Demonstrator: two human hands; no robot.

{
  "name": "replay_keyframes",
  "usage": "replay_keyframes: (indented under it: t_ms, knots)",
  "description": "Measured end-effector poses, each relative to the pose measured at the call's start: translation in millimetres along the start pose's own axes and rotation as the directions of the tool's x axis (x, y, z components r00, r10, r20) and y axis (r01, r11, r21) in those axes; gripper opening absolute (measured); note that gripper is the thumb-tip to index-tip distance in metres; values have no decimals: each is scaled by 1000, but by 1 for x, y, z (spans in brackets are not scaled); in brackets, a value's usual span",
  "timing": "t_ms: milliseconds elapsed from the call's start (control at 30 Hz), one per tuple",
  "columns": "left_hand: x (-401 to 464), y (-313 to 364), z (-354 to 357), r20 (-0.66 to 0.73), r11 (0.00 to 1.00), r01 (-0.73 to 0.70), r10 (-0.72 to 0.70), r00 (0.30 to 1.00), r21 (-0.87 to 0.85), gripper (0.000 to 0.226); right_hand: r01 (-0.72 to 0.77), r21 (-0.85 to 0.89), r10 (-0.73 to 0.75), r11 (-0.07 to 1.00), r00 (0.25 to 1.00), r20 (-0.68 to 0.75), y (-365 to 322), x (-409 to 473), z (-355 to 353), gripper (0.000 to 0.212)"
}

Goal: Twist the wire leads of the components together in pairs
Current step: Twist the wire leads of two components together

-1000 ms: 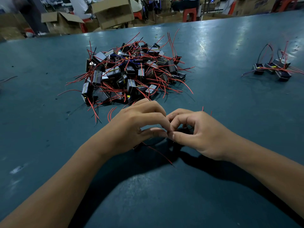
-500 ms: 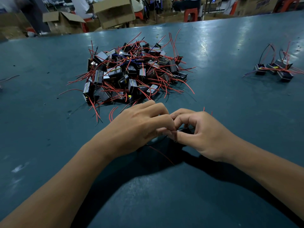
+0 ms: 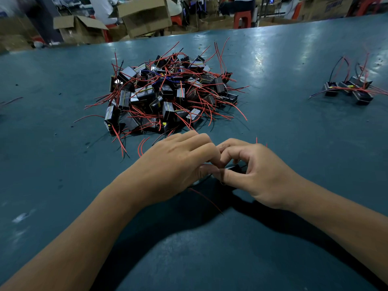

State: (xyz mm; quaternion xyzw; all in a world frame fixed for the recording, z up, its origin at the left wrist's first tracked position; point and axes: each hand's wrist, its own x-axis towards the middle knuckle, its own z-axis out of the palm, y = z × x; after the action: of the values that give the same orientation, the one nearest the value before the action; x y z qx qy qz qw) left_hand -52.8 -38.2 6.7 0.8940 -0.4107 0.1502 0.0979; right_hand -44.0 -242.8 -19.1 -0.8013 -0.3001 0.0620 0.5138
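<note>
Here both hands meet over the middle of the teal worktop point(image 3: 273, 127), fingertips touching. The left hand point(image 3: 178, 164) has its fingers curled, thumb and forefinger pinched together on thin wire leads point(image 3: 206, 198) that trail out below it toward the near edge, one red and one dark. The right hand point(image 3: 258, 173) is curled too, its thumb and fingers gripping a small black component point(image 3: 236, 168), which shows only as a dark sliver between the thumb and the bent forefinger; most of it is hidden. Two short red wire tips point(image 3: 256, 140) stick up just behind the right hand's knuckles. Exactly how the leads are wound between the fingertips cannot be made out.

Just beyond the hands, toward the far edge, lies a pile of components point(image 3: 168, 95): dark little blocks heaped together with red leads bristling out on all sides, a few black leads and one blue among them. Some loose red ends reach almost to the left hand's knuckles. Well apart, near the right edge of the worktop, sits a small group of components point(image 3: 349, 90) side by side, their red and black leads arching upward. Past the far edge stand open cardboard boxes point(image 3: 144, 17) and red stools point(image 3: 242, 18).
</note>
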Motion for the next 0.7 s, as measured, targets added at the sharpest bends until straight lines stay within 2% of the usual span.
replay_keyframes:
  t_ms: [233, 400, 567, 633, 700]
  knots:
    - [1, 0, 1, -24, 999, -17, 17, 1000, 29, 28, -3, -16, 3, 1000, 1000, -10, -1, 0, 0, 18]
    - [2, 5, 4, -15, 996, 44, -44, 999, 71, 29, 1, -55, -4, 998, 998, -58, -1, -1, 3, 14]
    - [4, 20, 6, -7, 979, 192, -192, 981, 65, 31, -5, -67, -4, 998, 992, -126, -2, -1, 5, 13]
    - [4, 23, 7, 10, 961, 275, -275, 961, -13, 30, -9, -88, -4, 996, 989, -150, -2, -1, 6, 15]
    - [4, 25, 9, 26, 931, 343, -342, 939, -129, 19, -10, -112, -9, 994, 986, -165, -3, -2, 6, 18]
